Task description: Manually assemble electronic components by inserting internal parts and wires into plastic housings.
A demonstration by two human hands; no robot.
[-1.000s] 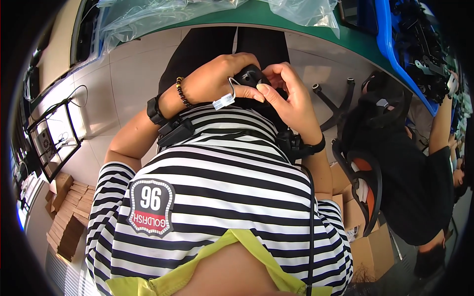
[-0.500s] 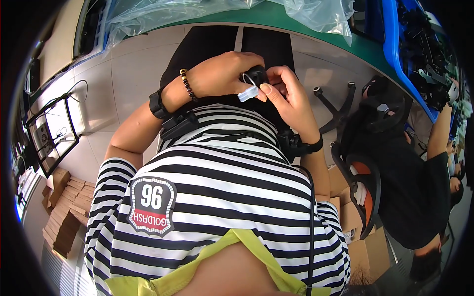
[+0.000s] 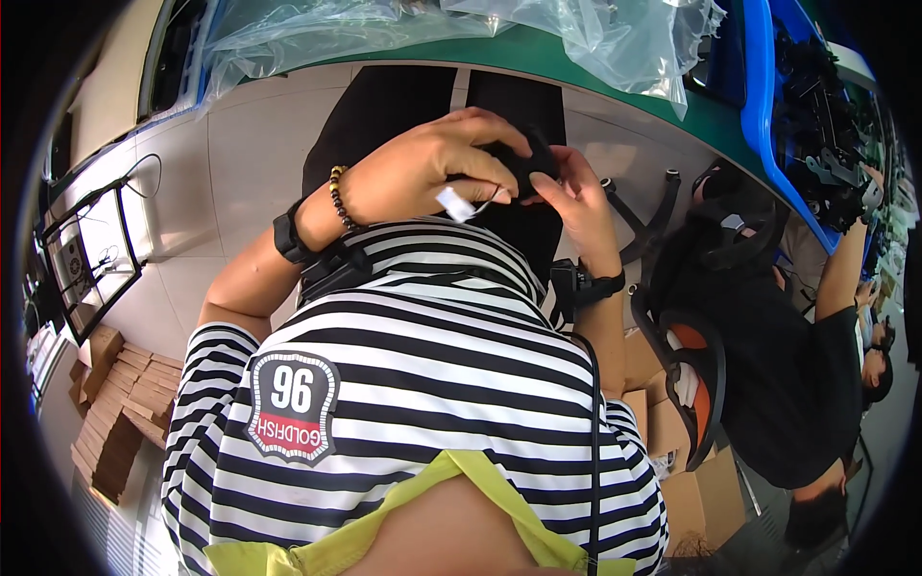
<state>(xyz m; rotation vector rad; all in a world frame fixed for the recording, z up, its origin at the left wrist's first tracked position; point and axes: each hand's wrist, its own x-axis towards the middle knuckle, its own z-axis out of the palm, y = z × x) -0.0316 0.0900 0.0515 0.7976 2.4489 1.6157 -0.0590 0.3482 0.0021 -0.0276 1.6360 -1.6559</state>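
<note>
Over my lap, my left hand (image 3: 459, 165) curls round a small black rounded part (image 3: 534, 161), its fingers and thumb closed on it. My right hand (image 3: 580, 200) grips the same part from the other side, thumb against its near edge. A thin loop of cord runs by my left thumb to a small white tag-like piece (image 3: 454, 204), which hangs below the left palm. Much of the black part is hidden by the fingers and dark against my black trousers, so its exact kind cannot be made out.
Clear plastic sheeting (image 3: 615, 43) lies on the green table (image 3: 538, 50) ahead. At the right stand a blue bin (image 3: 764, 106) of black parts and a co-worker (image 3: 778, 374) on an office chair (image 3: 693, 384). Cardboard boxes (image 3: 706, 499) lie behind; a black frame (image 3: 96, 254) stands left.
Both hands have shifted slightly and turned the black part. The white piece has swung left and lower, and the left fingers now reach further over the part.
</note>
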